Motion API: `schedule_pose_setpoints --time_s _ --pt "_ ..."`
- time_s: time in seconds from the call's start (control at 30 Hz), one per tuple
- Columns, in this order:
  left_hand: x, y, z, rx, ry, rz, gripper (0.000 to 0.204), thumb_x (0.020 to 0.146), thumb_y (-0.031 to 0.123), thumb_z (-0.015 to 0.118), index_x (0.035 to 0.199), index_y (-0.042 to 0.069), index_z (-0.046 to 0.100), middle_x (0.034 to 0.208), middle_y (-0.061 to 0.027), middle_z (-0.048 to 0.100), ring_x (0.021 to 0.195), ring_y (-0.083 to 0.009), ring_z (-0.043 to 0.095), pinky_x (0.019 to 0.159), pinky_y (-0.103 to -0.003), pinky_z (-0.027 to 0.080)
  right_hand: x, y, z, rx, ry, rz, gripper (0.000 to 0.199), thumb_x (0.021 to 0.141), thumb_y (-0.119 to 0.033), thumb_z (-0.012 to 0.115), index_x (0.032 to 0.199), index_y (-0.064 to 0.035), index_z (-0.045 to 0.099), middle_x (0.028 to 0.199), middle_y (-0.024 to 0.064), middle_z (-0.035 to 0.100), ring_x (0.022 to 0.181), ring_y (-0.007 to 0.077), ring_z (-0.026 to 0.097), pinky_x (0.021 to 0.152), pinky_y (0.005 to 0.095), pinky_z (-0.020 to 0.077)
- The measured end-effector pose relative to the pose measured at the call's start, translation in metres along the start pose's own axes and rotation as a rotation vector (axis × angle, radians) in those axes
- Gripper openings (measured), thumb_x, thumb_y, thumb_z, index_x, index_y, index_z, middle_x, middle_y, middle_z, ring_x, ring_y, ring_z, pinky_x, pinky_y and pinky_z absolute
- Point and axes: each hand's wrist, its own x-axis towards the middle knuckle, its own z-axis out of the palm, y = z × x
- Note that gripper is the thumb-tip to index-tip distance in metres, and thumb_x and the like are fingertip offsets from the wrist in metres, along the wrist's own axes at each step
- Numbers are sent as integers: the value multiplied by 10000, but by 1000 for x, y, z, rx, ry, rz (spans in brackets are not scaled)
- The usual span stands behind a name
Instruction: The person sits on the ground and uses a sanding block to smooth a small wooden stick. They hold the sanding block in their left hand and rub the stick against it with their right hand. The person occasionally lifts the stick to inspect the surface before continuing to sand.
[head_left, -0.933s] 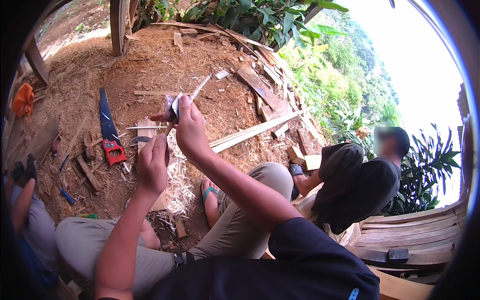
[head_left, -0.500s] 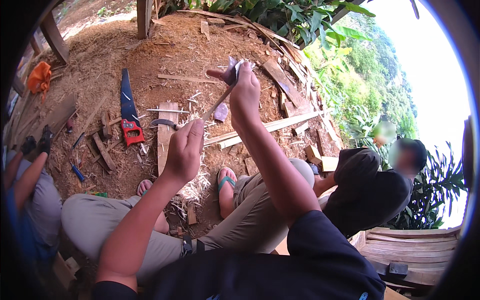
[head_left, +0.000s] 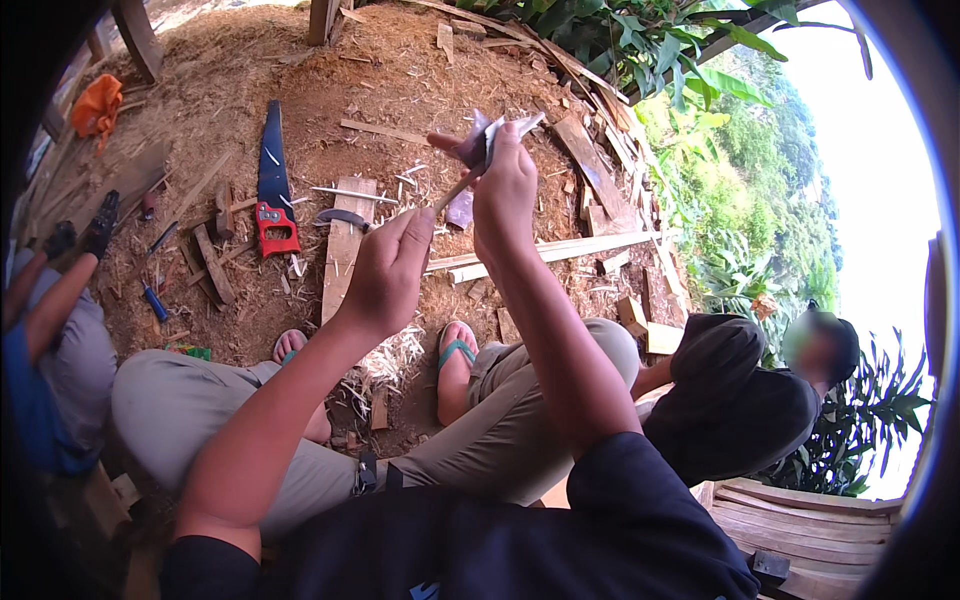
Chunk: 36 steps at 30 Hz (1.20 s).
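Note:
My left hand [head_left: 388, 272] is closed round the near end of a thin wooden stick [head_left: 452, 196], which slants up and away to the right. Further along it, my right hand [head_left: 505, 195] pinches a folded purplish-grey sheet that looks like sandpaper [head_left: 474, 148] around the stick. The pale tip of the stick pokes out past my right fingers. Just beyond my left hand, a knife with a curved blade [head_left: 344, 215] lies on a flat board [head_left: 343, 272]; its handle is partly hidden. A second purplish piece [head_left: 460, 209] rests on the ground between my hands.
A handsaw with a red handle [head_left: 276, 228] lies to the left, near a blue-handled tool [head_left: 154, 303] and wood scraps. Shavings [head_left: 388, 365] cover the ground between my feet. Gloved hands of a person [head_left: 98, 228] show at far left; another person [head_left: 745, 400] sits at right.
My hands have come closer together along the stick, and its tip now sticks out beyond the sheet. The whole view has shifted slightly.

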Motion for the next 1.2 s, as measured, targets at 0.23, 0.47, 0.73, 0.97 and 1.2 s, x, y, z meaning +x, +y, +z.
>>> schedule_pose_setpoints --time_s 0.23,0.47,0.73,0.97,1.2 --pt "-3 -1 -1 -196 -4 -144 423 1126 324 405 825 49 520 634 29 420 579 -84 373 543 -317 311 -15 18 4 -107 -82 24 489 1152 -351 219 1031 0 537 840 122 656 942 281 744 867 379 561" --pt "-3 -15 12 -117 51 14 395 1124 329 414 862 65 547 652 57 409 570 -44 353 525 -269 287 -41 22 14 -82 -40 77 459 1152 -320 243 999 7 527 854 137 641 953 267 743 832 384 570" --pt "-13 -15 9 70 34 82 413 1132 325 407 891 32 570 654 35 426 601 -63 382 551 -296 324 -37 16 3 -107 -16 66 508 1150 -338 251 1012 36 567 850 132 677 934 263 744 892 384 565" --pt "-2 -22 20 88 82 119 362 1117 270 453 872 5 481 614 -126 428 556 -171 397 538 -392 348 -28 16 -2 -212 54 54 482 1148 -329 225 1020 8 544 827 156 685 931 276 748 897 380 555" --pt "-10 -26 16 161 77 175 338 1117 284 458 916 14 468 609 -149 444 540 -202 432 536 -412 361 -16 2 -16 -114 60 -19 460 1149 -286 223 1055 23 551 926 152 685 898 284 747 911 385 566"
